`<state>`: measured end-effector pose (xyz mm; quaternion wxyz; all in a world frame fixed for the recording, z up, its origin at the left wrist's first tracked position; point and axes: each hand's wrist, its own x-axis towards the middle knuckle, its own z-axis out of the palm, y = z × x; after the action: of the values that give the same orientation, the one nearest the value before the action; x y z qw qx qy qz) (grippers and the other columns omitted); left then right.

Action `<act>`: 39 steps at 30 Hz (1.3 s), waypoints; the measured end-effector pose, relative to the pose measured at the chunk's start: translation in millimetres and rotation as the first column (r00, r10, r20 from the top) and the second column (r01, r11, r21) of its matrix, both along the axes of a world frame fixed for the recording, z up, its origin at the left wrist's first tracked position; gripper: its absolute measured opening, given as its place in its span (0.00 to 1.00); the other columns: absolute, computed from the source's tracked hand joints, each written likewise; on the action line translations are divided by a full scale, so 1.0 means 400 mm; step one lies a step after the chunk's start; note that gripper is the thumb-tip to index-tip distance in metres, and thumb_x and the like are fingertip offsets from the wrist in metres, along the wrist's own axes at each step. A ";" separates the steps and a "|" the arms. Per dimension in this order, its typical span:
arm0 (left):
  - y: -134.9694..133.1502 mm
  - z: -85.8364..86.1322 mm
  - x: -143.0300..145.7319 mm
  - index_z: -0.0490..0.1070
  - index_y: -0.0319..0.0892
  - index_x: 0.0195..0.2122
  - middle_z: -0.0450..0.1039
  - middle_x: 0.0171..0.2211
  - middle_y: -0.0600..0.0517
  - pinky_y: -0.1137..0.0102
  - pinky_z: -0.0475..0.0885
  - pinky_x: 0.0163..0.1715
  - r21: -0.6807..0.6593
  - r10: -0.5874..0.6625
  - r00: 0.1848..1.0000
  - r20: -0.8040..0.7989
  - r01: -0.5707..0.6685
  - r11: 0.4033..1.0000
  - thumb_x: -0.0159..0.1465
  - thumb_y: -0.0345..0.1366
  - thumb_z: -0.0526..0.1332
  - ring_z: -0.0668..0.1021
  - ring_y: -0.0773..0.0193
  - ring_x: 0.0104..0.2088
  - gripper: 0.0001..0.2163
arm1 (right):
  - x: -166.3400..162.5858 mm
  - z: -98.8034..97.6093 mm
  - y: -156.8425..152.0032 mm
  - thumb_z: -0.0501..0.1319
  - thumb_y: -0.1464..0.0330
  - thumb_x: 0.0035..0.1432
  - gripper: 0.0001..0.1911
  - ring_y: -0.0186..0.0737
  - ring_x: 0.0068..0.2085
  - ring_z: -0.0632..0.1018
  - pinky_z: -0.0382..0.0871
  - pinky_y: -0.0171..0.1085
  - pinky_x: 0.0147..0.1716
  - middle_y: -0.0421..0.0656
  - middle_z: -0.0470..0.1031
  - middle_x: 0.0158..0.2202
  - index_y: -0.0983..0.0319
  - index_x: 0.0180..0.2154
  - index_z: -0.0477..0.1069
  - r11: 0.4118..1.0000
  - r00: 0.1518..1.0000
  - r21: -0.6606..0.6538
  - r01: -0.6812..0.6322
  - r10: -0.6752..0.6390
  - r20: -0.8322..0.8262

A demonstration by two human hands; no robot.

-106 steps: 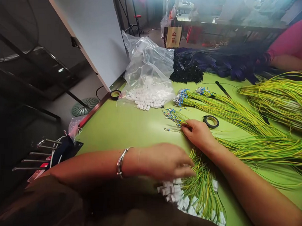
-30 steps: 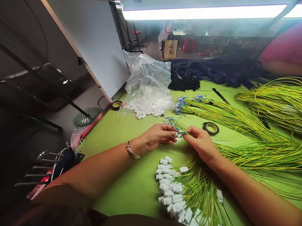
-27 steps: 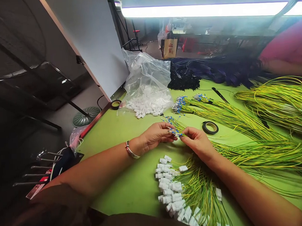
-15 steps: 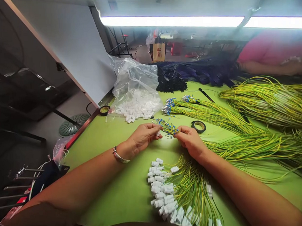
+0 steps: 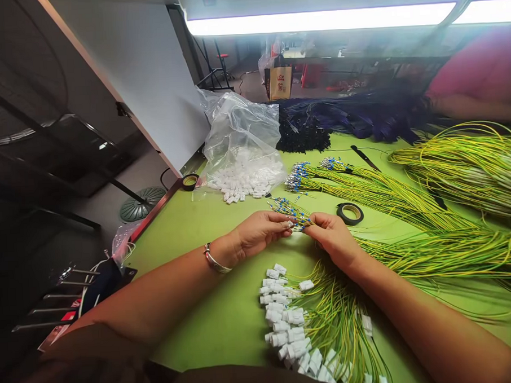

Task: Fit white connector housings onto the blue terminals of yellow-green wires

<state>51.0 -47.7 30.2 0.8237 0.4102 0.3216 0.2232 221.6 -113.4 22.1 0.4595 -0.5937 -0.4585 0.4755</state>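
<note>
Near the middle of the frame, the left hand [image 5: 261, 233] has thumb and forefinger pinched together on a small white piece [image 5: 289, 224], much of it hidden by the fingertips. Just beside it, the right hand [image 5: 334, 239] pinches yellow-green wires [image 5: 444, 256] close behind their blue-and-metal tips [image 5: 285, 206]; its other fingers are curled, and I cannot tell how many wires are in the pinch. The wires run from there towards the right edge, lying loose on the green table [image 5: 219, 323]. Each one should be light and springy, bending easily over its length and likely to slide or tangle among its neighbours, so a hold right behind the tip would steady it best. The tips look slim and could bend if squeezed. The white piece is probably light, hard plastic, a little slippery, best gripped by its sides. White plugs [image 5: 282, 326] on more wires lie at bottom centre.
</note>
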 end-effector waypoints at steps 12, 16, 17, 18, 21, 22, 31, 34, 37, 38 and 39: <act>0.006 -0.017 -0.001 0.75 0.35 0.27 0.75 0.28 0.52 0.71 0.68 0.39 0.136 0.093 0.996 0.009 -0.093 0.986 0.42 0.29 0.74 0.75 0.70 0.30 0.12 | 0.003 0.000 0.003 0.60 0.64 0.42 0.11 0.27 0.20 0.52 0.43 0.33 0.20 0.33 0.51 0.16 0.62 0.18 0.61 1.000 0.996 -0.015 -0.019 0.020 0.088; 0.012 -0.025 -0.005 0.76 0.35 0.27 0.76 0.28 0.51 0.71 0.68 0.38 0.224 0.069 0.997 -0.038 -0.058 0.973 0.43 0.31 0.74 0.75 0.69 0.31 0.11 | 0.006 0.001 0.002 0.60 0.65 0.41 0.11 0.28 0.22 0.54 0.46 0.33 0.22 0.34 0.54 0.17 0.62 0.17 0.61 0.998 0.994 0.013 -0.056 0.054 0.096; 0.013 -0.026 -0.005 0.76 0.35 0.28 0.77 0.29 0.50 0.71 0.68 0.39 0.256 0.064 0.996 -0.055 -0.048 0.965 0.43 0.32 0.73 0.75 0.69 0.31 0.11 | 0.006 0.003 0.001 0.60 0.65 0.41 0.11 0.28 0.22 0.55 0.46 0.32 0.22 0.34 0.54 0.17 0.62 0.17 0.61 0.997 0.994 0.010 -0.071 0.070 0.089; 0.013 -0.027 -0.005 0.77 0.35 0.28 0.77 0.29 0.50 0.71 0.68 0.40 0.288 0.066 0.995 -0.069 -0.043 0.957 0.44 0.33 0.73 0.75 0.68 0.31 0.12 | 0.007 0.004 0.001 0.60 0.65 0.42 0.11 0.28 0.22 0.55 0.46 0.32 0.21 0.34 0.54 0.17 0.62 0.17 0.61 0.997 0.994 0.002 -0.080 0.080 0.076; 0.011 -0.029 -0.001 0.76 0.36 0.27 0.77 0.30 0.50 0.70 0.69 0.41 0.353 0.093 0.993 -0.079 -0.059 0.934 0.44 0.34 0.73 0.76 0.68 0.32 0.11 | 0.008 0.004 0.001 0.60 0.65 0.43 0.10 0.27 0.20 0.53 0.44 0.32 0.19 0.33 0.52 0.15 0.62 0.18 0.63 0.996 0.996 -0.024 -0.081 0.082 0.032; 0.009 -0.030 0.001 0.76 0.36 0.26 0.77 0.29 0.50 0.70 0.69 0.40 0.362 0.099 0.992 -0.081 -0.063 0.930 0.43 0.34 0.74 0.76 0.68 0.31 0.11 | 0.008 0.003 0.001 0.60 0.65 0.43 0.10 0.27 0.19 0.52 0.43 0.31 0.18 0.32 0.52 0.14 0.62 0.18 0.63 0.996 0.996 -0.019 -0.084 0.085 0.039; -0.013 -0.031 0.013 0.76 0.35 0.27 0.76 0.27 0.51 0.71 0.68 0.37 0.255 0.092 0.994 -0.054 -0.075 0.964 0.42 0.33 0.74 0.74 0.69 0.29 0.13 | 0.002 -0.003 -0.003 0.61 0.66 0.44 0.08 0.26 0.14 0.59 0.50 0.29 0.14 0.34 0.61 0.12 0.62 0.20 0.65 0.992 0.989 -0.043 -0.116 0.119 0.088; -0.008 -0.037 0.011 0.75 0.34 0.28 0.76 0.28 0.51 0.70 0.68 0.38 0.219 0.096 0.995 -0.029 -0.087 0.972 0.42 0.32 0.74 0.75 0.68 0.30 0.13 | 0.006 0.001 -0.003 0.62 0.65 0.42 0.08 0.30 0.14 0.66 0.60 0.31 0.15 0.37 0.69 0.15 0.62 0.22 0.66 0.990 0.994 -0.087 -0.108 0.107 -0.021; -0.006 -0.041 0.010 0.75 0.34 0.27 0.76 0.29 0.50 0.70 0.68 0.38 0.205 0.101 0.995 -0.028 -0.093 0.974 0.42 0.32 0.74 0.75 0.68 0.30 0.13 | 0.006 0.001 -0.002 0.61 0.66 0.41 0.07 0.29 0.13 0.66 0.62 0.31 0.14 0.37 0.70 0.15 0.62 0.22 0.66 0.990 0.995 -0.101 -0.097 0.096 -0.020; -0.006 -0.041 0.011 0.76 0.34 0.28 0.77 0.29 0.50 0.70 0.68 0.39 0.203 0.095 0.995 -0.030 -0.087 0.975 0.41 0.32 0.74 0.75 0.68 0.30 0.14 | 0.005 0.000 -0.002 0.61 0.66 0.41 0.06 0.29 0.13 0.66 0.61 0.30 0.14 0.37 0.69 0.14 0.62 0.22 0.65 0.990 0.996 -0.104 -0.091 0.093 0.007; -0.007 -0.041 0.012 0.76 0.34 0.29 0.77 0.30 0.49 0.70 0.68 0.39 0.201 0.090 0.995 -0.032 -0.081 0.976 0.41 0.32 0.75 0.75 0.68 0.31 0.14 | 0.003 0.000 -0.003 0.60 0.67 0.41 0.06 0.29 0.13 0.65 0.60 0.30 0.13 0.36 0.69 0.14 0.62 0.21 0.65 0.991 0.995 -0.105 -0.087 0.091 0.038</act>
<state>55.7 -50.4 13.7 0.7613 0.4810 0.3319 0.2810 222.7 -114.6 22.2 0.3968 -0.6056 -0.4690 0.5057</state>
